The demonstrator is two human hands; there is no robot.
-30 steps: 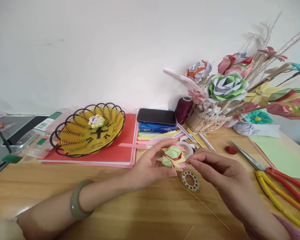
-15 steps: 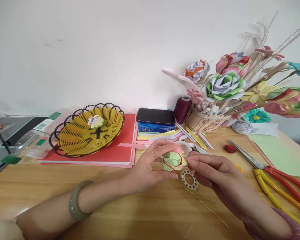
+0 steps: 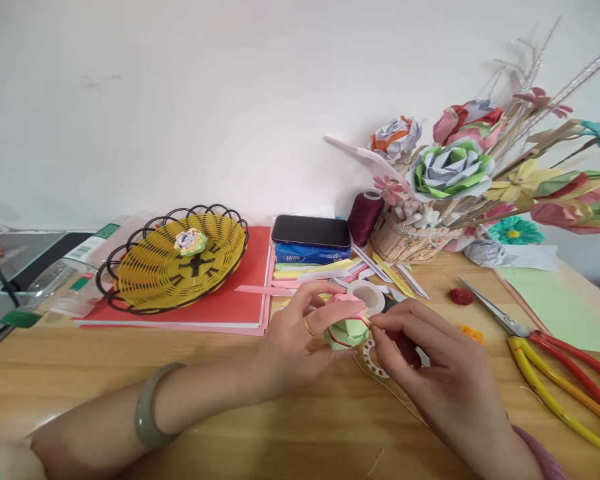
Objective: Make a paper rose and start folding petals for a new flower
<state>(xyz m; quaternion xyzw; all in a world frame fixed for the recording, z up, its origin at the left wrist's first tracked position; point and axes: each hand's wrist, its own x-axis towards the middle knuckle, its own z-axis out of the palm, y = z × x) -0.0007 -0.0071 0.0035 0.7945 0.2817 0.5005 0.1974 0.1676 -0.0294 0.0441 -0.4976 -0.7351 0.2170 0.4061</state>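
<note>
Over the wooden table (image 3: 220, 443), between the left hand (image 3: 294, 337) and the right hand (image 3: 440, 357), is the paper flower (image 3: 347, 331), roundish, without a clear long axis. The left hand grasps it from its left side; the right hand pinches at its right edge.

A folded paper flower (image 3: 347, 333), pale green and pink with red edging, sits in the left hand (image 3: 300, 333)
</note>
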